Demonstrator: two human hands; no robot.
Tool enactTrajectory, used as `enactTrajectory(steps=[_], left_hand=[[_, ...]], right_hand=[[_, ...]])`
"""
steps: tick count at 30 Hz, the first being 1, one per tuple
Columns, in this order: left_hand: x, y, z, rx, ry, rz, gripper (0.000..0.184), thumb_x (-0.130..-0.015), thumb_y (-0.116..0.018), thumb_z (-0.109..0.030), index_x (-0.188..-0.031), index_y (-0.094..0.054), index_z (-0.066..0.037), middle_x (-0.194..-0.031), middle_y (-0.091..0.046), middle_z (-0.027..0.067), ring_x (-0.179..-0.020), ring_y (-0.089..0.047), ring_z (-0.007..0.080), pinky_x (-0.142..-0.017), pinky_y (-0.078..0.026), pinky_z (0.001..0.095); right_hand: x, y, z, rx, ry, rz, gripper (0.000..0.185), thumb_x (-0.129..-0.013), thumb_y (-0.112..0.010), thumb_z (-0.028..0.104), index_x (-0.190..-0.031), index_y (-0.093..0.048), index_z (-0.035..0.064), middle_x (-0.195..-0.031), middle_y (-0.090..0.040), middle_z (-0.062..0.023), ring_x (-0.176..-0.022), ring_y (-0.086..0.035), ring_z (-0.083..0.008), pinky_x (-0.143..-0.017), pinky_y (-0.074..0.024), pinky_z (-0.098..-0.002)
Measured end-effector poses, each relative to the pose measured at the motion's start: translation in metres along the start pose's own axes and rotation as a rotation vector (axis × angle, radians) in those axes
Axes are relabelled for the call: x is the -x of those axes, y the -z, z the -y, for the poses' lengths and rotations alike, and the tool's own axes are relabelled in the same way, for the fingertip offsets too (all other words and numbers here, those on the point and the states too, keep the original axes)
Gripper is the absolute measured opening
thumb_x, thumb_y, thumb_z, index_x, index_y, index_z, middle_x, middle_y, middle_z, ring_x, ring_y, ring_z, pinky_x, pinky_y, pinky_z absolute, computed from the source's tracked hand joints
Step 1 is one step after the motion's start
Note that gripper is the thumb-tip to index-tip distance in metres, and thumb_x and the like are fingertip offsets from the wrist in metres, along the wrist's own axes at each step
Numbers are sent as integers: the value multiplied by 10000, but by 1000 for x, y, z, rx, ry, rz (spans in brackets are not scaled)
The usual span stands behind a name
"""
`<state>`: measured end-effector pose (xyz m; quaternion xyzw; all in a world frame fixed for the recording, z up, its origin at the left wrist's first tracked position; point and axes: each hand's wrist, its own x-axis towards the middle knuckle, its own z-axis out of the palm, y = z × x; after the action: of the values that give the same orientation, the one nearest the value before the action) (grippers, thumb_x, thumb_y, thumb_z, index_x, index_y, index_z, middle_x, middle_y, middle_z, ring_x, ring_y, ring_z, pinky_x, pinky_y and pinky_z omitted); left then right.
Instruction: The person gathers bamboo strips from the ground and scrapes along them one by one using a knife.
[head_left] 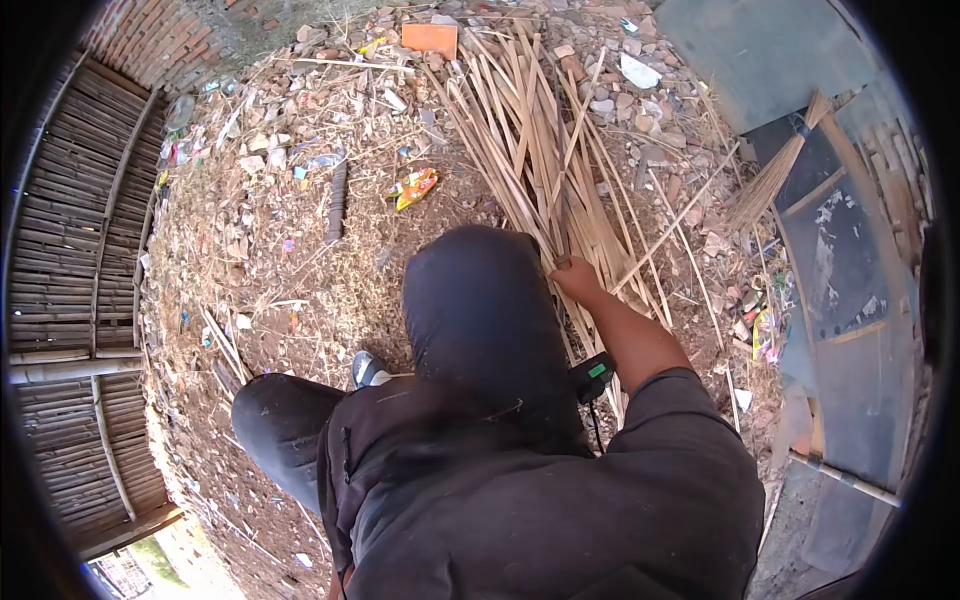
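My right hand [577, 280] is closed beside my raised knee, at the near part of a pile of long split bamboo strips [545, 150]. Its fingers are pressed together on something I cannot make out, against the strips. The pile fans out away from me over the littered ground. My left hand does not show; only a small bit of skin appears low at the left, below my dark clothing. A dark ridged rod [337, 203] lies on the ground to the left of the pile, with a yellow and red wrapper [413, 187] between the two.
An orange brick [430, 39] lies at the far end. A straw broom [783, 170] leans by dark panels [850, 240] on the right. A bamboo-slat wall [70, 210] stands at the left. Rubble and loose sticks cover the ground.
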<state>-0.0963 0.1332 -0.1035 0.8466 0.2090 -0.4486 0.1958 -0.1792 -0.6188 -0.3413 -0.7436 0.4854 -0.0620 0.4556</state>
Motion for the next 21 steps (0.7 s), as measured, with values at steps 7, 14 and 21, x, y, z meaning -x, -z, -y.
enactTrajectory(steps=[7, 14, 21], left_hand=[[2, 1, -1, 5, 21, -8, 225, -883, -686, -230, -938, -684, -11, -783, -676, 63, -649, -638, 194, -588, -504, 377], [-1, 4, -2, 12, 32, -9, 222, -888, -675, -233, -927, -680, -15, -766, -666, 62, -625, -628, 191, -563, -494, 373], [-1, 6, -2, 12, 39, -13, 220, -893, -664, -237, -916, -676, -18, -748, -655, 61, -601, -617, 189, -537, -485, 370]], right_hand=[[-1, 14, 18, 178, 207, -45, 338, -726, -697, 260, -975, -728, 33, -886, -719, -188, -843, -696, -334, -776, -533, -396], [-28, 18, -1, 53, -96, -71, 451, -696, -710, 269, -1066, -697, 12, -966, -713, -210, -925, -685, -374, -827, -531, -419], [-13, -9, 36, 66, 31, 148, 488, -679, -721, 322, -1094, -720, 65, -1022, -719, -222, -989, -690, -368, -868, -530, -439]])
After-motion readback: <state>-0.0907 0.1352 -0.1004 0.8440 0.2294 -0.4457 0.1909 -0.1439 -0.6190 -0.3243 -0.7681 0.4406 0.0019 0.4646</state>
